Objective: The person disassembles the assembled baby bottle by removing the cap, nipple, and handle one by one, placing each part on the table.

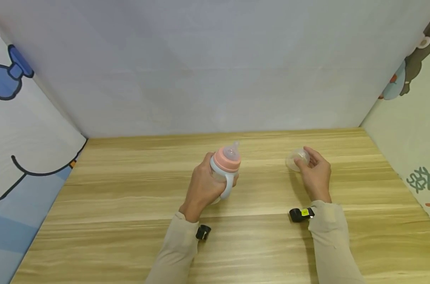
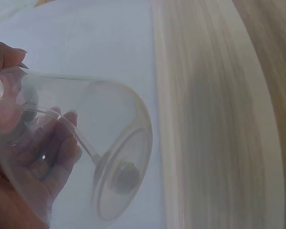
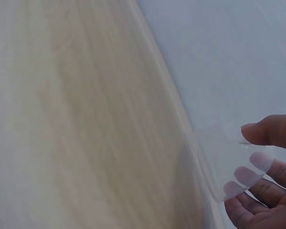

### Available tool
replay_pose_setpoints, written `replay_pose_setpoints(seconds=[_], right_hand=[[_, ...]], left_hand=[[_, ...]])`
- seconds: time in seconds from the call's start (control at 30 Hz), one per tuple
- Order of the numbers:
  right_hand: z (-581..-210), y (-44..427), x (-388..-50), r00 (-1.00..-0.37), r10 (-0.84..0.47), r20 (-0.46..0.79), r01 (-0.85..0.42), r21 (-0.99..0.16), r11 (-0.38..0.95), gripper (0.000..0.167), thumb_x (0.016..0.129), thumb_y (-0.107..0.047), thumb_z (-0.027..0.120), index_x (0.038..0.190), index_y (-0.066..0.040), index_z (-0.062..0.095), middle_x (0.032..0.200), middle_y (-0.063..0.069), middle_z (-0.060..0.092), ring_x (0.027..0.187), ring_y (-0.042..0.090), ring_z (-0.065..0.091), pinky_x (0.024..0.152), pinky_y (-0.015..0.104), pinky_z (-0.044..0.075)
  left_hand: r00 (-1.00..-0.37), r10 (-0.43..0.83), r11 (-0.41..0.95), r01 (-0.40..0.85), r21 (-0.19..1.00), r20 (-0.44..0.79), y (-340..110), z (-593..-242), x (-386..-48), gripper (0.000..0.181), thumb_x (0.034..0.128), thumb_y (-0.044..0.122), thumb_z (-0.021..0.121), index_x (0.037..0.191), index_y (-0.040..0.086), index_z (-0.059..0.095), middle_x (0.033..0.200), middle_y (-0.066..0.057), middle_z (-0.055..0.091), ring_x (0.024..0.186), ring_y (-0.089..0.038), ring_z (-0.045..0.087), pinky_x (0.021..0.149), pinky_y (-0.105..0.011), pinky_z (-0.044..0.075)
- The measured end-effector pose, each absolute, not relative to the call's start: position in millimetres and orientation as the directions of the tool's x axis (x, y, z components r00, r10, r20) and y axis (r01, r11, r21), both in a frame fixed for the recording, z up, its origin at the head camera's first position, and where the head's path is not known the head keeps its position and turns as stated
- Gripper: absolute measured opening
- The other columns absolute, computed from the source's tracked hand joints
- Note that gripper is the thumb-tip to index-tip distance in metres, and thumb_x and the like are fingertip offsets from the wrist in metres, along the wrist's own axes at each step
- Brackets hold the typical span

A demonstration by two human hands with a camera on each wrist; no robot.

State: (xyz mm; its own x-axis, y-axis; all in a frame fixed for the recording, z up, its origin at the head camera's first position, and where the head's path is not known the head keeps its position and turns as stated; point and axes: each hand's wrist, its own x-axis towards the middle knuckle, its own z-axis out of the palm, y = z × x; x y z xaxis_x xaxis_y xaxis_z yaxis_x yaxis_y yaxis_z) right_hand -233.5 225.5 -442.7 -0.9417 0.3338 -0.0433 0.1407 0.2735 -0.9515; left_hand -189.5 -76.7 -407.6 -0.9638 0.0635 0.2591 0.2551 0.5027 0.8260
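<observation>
My left hand (image 1: 204, 185) grips a baby bottle (image 1: 226, 165) with a pink collar, a clear teat and a pale blue handle, tilted a little to the right above the table. In the left wrist view the bottle's clear body (image 2: 86, 119) shows a straw inside, ending in a round weight (image 2: 125, 178); fingers (image 2: 62, 157) curl behind it. Over to the right, my right hand (image 1: 316, 173) pinches a clear dome-shaped cap (image 1: 295, 159) between thumb and fingers. In the right wrist view the see-through cap (image 3: 219, 162) has the thumb on one side and fingertips on the other.
Both hands are over a wood-grain table (image 1: 129, 189). A pale grey wall (image 1: 215, 67) rises behind its far edge, with printed panels (image 1: 26, 130) at the left and right. A small black device (image 1: 300, 214) is worn at the right wrist, another (image 1: 203, 232) at the left.
</observation>
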Motion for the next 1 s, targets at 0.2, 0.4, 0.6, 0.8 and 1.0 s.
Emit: replay_pose_setpoints(seconds=[0.2,0.4,0.6,0.8,1.0], right_hand=[[-443.5,224.8,-236.2,-0.943,0.333,-0.029,0.132,-0.947,0.292,0.055,0.097,-0.015,0.065,0.149,-0.009,0.048,0.156,0.012,0.047,0.142,0.027,0.048,0.118,0.040,0.040],[-444.5,224.5,-237.2,-0.938,0.345,-0.035,0.143,-0.945,0.294,0.055,0.096,-0.016,0.066,0.148,-0.010,0.049,0.154,0.011,0.049,0.139,0.027,0.050,0.115,0.039,0.043],[-443.6,224.4,-236.0,-0.938,0.343,-0.046,0.155,-0.941,0.299,0.054,0.098,-0.017,0.063,0.149,-0.010,0.048,0.155,0.011,0.049,0.139,0.026,0.050,0.115,0.039,0.044],[-445.7,225.5,-235.3,-0.937,0.344,-0.056,0.166,-0.940,0.298,0.054,0.099,-0.019,0.062,0.150,-0.011,0.047,0.155,0.011,0.048,0.140,0.026,0.050,0.114,0.038,0.044],[-448.6,227.2,-235.3,-0.935,0.350,-0.064,0.174,-0.940,0.293,0.053,0.099,-0.019,0.061,0.150,-0.011,0.047,0.155,0.011,0.048,0.139,0.026,0.050,0.114,0.039,0.044]], left_hand=[[-0.959,0.060,0.506,0.269,0.819,0.278,-78.0,-408.7,-189.2,0.060,0.0736,0.028,0.086,0.122,0.007,0.058,0.103,-0.010,0.073,0.087,-0.025,0.069,0.078,-0.042,0.057],[-0.956,0.069,0.505,0.279,0.817,0.283,-79.9,-410.7,-190.5,0.063,0.0752,0.028,0.085,0.127,0.006,0.057,0.108,-0.012,0.072,0.092,-0.026,0.070,0.080,-0.044,0.058],[-0.960,0.069,0.503,0.268,0.821,0.271,-80.5,-411.9,-191.1,0.064,0.0749,0.027,0.085,0.129,0.007,0.057,0.110,-0.011,0.072,0.090,-0.026,0.069,0.078,-0.042,0.058],[-0.961,0.078,0.502,0.268,0.822,0.266,-79.3,-411.9,-191.0,0.065,0.0742,0.027,0.086,0.129,0.007,0.056,0.110,-0.011,0.072,0.091,-0.025,0.069,0.078,-0.041,0.058],[-0.962,0.081,0.505,0.264,0.821,0.260,-78.7,-412.1,-190.4,0.066,0.0737,0.026,0.086,0.129,0.007,0.056,0.110,-0.011,0.072,0.091,-0.025,0.068,0.078,-0.042,0.058]])
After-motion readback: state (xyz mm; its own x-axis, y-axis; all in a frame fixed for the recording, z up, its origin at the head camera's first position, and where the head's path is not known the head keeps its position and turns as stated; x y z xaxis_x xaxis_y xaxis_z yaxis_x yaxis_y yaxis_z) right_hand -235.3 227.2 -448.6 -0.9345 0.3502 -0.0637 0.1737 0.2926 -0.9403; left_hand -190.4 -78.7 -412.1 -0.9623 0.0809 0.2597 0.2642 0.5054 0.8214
